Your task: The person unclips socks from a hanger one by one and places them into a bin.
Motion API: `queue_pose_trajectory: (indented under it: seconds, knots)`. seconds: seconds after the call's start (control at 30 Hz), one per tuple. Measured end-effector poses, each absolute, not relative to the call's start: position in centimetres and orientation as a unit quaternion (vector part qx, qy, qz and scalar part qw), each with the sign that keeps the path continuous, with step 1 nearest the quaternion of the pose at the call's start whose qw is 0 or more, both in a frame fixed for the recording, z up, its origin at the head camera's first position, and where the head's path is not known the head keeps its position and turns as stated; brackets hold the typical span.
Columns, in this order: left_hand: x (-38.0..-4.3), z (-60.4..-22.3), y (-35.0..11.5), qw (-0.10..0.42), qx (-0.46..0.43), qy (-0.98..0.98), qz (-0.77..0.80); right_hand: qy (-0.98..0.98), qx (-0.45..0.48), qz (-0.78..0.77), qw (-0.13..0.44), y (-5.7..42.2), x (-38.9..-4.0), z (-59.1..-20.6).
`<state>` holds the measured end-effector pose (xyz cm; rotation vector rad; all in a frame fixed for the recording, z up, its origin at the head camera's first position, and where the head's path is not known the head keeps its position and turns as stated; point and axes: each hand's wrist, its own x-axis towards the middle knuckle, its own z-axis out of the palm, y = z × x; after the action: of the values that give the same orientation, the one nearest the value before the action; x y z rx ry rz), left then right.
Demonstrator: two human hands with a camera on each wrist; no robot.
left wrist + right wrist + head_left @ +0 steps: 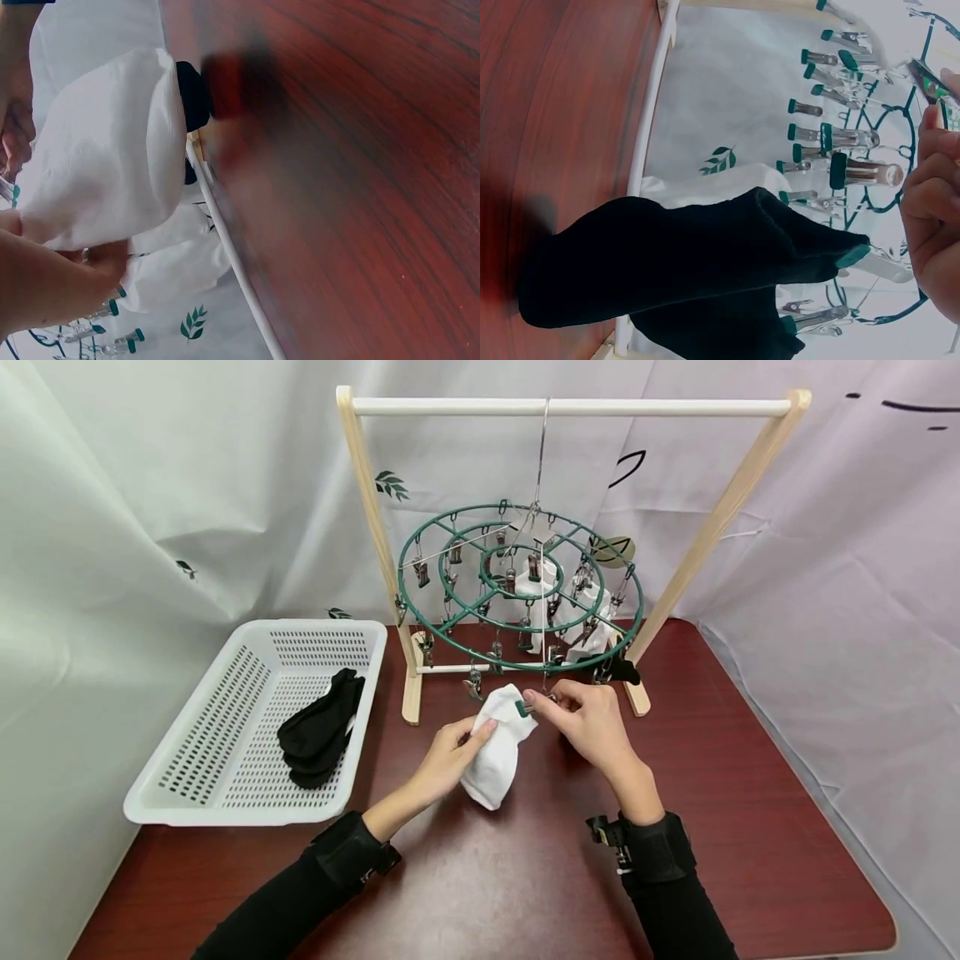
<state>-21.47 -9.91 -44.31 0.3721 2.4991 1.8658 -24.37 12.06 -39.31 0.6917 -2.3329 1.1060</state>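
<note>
My left hand (448, 758) grips a white sock (495, 768), thumb on top, below the front edge of a round green clip hanger (468, 608). At the sock's upper right edge, my right hand (592, 718) pinches a metal clip (523, 708) with green tips between thumb and fingers. The clip's tips overlap the sock's edge in the head view. In the left wrist view, the sock (97, 150) hangs broad and partly folded. Hanging black socks (690, 255) fill the lower part of the right wrist view, held by green-tipped clips.
The hanger hangs by a hook from a stand's white bar (660, 408). White socks (588, 618) hang on its right and back side. A white perforated basket (232, 817) at left holds black socks (318, 727). Other clips dangle around the rings above the dark red table (765, 827).
</note>
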Motion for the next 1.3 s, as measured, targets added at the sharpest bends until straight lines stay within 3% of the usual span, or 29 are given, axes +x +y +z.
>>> queue_pose_trajectory:
  seconds: [0.33,0.67,1.0,1.3]
  knots:
    - [-20.4,-43.5,-9.7,-0.045,0.111,0.806,0.579,-0.832,0.270,0.387,0.291,12.2,-24.4,-39.7]
    - [-20.0,-41.2,-11.2,-0.091,0.109,0.843,0.519,-0.835,0.243,0.409,0.277,12.4,-24.5,-39.8]
    - [-20.8,-36.0,-16.3,-0.136,0.131,0.941,0.282,-0.841,0.216,0.423,0.257,12.1,-24.3,-39.8]
    - [-24.8,-36.3,-23.8,-0.108,0.136,0.972,0.161,-0.844,0.233,0.412,0.253,11.9,-24.5,-39.8]
